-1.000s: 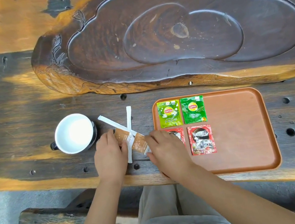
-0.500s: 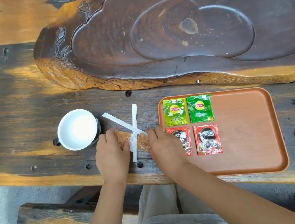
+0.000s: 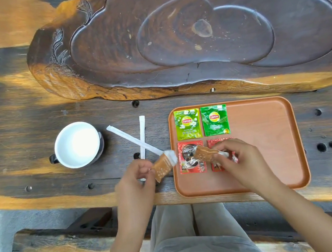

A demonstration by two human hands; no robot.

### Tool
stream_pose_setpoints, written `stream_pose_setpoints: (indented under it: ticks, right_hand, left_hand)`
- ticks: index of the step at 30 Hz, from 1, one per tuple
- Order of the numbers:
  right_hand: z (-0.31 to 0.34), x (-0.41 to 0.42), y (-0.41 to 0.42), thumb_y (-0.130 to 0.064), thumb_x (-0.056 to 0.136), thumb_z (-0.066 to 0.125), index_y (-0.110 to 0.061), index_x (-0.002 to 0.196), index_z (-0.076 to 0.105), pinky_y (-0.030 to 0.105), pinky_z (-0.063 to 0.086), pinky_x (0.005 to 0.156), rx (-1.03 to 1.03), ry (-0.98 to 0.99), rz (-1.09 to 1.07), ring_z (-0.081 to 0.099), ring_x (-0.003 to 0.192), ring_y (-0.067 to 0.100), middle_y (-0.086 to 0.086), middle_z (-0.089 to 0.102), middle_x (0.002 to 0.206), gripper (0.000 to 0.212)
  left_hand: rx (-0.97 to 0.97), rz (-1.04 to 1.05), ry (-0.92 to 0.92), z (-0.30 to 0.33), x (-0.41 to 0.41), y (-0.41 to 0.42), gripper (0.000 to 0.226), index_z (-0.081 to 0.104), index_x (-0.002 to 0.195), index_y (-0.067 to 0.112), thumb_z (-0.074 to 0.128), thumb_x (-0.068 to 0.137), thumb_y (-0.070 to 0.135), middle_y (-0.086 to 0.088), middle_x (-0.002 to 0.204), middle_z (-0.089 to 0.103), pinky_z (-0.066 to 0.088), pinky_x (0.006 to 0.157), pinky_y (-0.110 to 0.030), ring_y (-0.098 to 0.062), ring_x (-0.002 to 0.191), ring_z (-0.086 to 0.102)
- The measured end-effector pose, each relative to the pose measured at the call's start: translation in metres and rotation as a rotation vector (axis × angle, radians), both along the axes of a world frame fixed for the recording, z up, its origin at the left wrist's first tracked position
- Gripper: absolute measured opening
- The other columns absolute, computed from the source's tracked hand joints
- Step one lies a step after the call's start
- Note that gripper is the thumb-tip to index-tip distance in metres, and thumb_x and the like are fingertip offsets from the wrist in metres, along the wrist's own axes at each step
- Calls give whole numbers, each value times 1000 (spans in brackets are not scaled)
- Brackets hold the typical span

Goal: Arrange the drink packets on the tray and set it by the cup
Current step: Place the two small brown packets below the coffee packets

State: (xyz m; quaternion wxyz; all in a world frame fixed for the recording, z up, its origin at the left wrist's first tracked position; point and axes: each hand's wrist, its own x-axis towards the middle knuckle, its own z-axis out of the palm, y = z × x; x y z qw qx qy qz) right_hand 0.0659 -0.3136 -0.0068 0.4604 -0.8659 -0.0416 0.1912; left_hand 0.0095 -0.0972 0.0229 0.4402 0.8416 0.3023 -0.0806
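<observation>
Drink packets are partly sorted: I count four flat sachets already lying on the tray (image 3: 270,143) in a two-by-two block, a pale green packet (image 3: 187,124) and a dark green packet (image 3: 215,120) at the far edge, and a red packet (image 3: 191,158) with a second red packet (image 3: 216,166) below them, the latter mostly hidden by my right hand. My left hand (image 3: 135,180) pinches one brown stick packet (image 3: 163,165) above the counter (image 3: 25,145) just left of the tray; my right hand (image 3: 239,159) grips another brown stick packet (image 3: 204,153) over the red ones. Two white sticks (image 3: 133,140) lie crossed between tray and cup (image 3: 77,144). I judge four are left to place, then the tray to move.
</observation>
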Motion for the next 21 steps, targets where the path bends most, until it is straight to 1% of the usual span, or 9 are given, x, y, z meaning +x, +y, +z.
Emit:
stream_pose_setpoints:
  ticks: [3,5,7,9,10,12,14,18,21]
  right_hand:
    - [-1,-12,-38,-15,73,60,-28,82,67,6,34,67,-124,-34,57,48,75,-3,-22,63,75,17]
    - [-4,-21,-51,-12,71,59,-27,85,66,4,33,68,-172,-17,105,47,75,-7,-25,59,79,21]
    - [-9,-30,-58,-11,70,59,-33,87,62,7,31,67,-216,-20,190,43,74,-12,-21,61,79,28]
    - [-14,-36,-62,-11,69,59,-35,91,58,15,30,67,-248,-41,252,37,73,-14,-21,62,82,33]
    - [-16,-37,-63,-11,68,59,-35,92,59,19,30,68,-259,-54,260,35,74,-14,-23,61,84,34]
    - [-18,-39,-62,-11,68,58,-31,96,63,20,27,68,-281,-89,257,34,78,-13,-34,52,85,35]
    - [-20,-40,-60,-12,68,59,-29,96,62,20,24,67,-314,-127,256,41,80,-5,-35,43,79,33]
    - [-28,-42,-57,-17,66,63,-25,91,56,23,21,65,-416,-253,280,45,79,8,-12,64,76,27]
    - [-33,-45,-57,-16,69,66,-21,90,58,28,27,66,-477,-361,276,48,80,16,-2,66,84,23]
  left_hand:
    - [-71,-102,-3,-7,-5,-28,19,66,78,16,60,82,-1,9,71,65,38,57,-5,5,73,58]
    - [-65,-177,-2,-16,-8,-42,27,62,76,26,59,82,-1,14,71,64,38,59,-4,6,74,57]
    - [-28,-238,7,-28,-12,-51,36,56,73,35,59,82,1,18,69,62,44,63,-12,1,73,58]
    - [4,-261,29,-37,-16,-55,29,57,76,31,59,82,3,12,69,64,49,65,-27,-7,67,60]
    - [25,-272,39,-40,-17,-57,26,58,78,30,58,81,4,8,70,66,49,63,-30,-14,67,60]
    - [101,-325,49,-42,-18,-58,19,60,82,25,58,81,6,4,69,65,46,57,-31,-19,65,59]
    - [217,-408,50,-41,-18,-59,15,62,83,21,61,79,6,1,70,62,42,53,-28,-22,67,58]
    - [424,-545,-62,-45,-21,-57,24,66,92,15,69,71,4,-5,93,64,50,61,-32,-22,85,55]
    - [494,-602,-204,-42,-27,-59,29,61,107,14,54,78,15,-9,109,60,46,75,-35,-23,96,50]
